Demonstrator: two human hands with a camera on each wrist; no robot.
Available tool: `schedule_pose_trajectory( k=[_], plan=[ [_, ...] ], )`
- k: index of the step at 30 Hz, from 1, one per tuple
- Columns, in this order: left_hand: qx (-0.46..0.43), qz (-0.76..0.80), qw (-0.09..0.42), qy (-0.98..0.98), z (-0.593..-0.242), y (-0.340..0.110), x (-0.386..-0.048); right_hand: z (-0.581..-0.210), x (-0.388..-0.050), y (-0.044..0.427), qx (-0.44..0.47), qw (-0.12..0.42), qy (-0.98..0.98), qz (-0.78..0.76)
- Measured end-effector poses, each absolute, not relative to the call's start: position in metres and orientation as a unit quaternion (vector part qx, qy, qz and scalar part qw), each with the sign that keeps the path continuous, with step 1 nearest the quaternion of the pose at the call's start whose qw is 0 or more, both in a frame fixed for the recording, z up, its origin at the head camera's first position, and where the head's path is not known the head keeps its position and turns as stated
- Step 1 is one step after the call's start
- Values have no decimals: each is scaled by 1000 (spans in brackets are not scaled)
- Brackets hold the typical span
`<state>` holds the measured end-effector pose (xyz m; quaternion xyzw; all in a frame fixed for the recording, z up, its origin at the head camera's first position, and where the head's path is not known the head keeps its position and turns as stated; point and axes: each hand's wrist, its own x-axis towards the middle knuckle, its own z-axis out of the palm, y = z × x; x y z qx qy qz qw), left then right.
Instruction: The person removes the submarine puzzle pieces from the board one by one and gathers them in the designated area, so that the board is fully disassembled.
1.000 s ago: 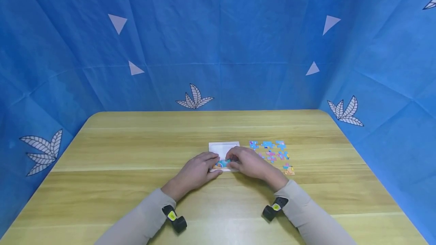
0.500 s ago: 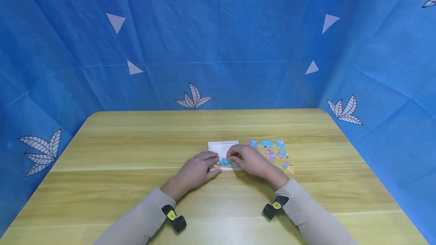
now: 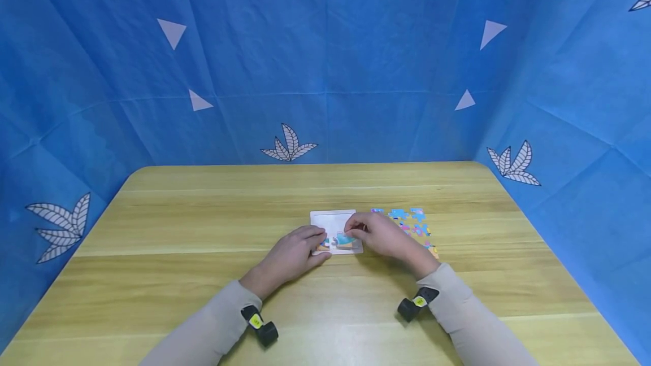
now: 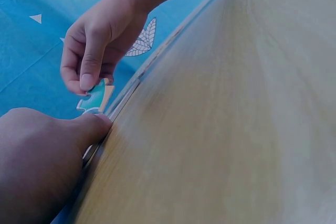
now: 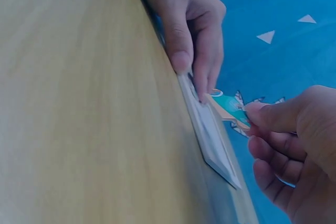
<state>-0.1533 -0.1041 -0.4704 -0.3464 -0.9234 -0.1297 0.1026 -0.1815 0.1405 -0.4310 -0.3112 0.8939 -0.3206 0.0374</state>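
Observation:
A white puzzle tray (image 3: 333, 219) with a raised rim lies on the table. My left hand (image 3: 291, 257) holds its near left corner, thumb at the near edge and fingers over the left side. Under those fingers a puzzle piece (image 3: 323, 246) shows partly in the tray's lower left. My right hand (image 3: 380, 235) pinches a teal and sandy-orange puzzle piece (image 3: 343, 240) between thumb and fingers above the tray. In the right wrist view this held piece (image 5: 228, 106) is tilted up off the tray (image 5: 210, 135).
Several loose puzzle pieces (image 3: 418, 214) lie on the table (image 3: 229, 208) to the right of the tray, partly hidden by the right hand. A blue patterned cloth (image 3: 396, 61) hangs behind and at both sides of the table.
The right hand has drawn back to the right with the teal piece, which lifts and parts from the piece at its left. The left hand stays at the tray's corner.

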Motion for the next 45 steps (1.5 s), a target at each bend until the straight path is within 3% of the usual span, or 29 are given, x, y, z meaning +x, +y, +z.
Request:
schedule_pose_trajectory(
  k=[18,45],
  plan=[
    [-341,-128,92,-927,-470,-104,-153,-418,-187,163,-280,65,892,-350],
    [-343,-138,91,-925,-471,-103,-155,-402,-194,226,-232,150,896,-348]
  ],
)
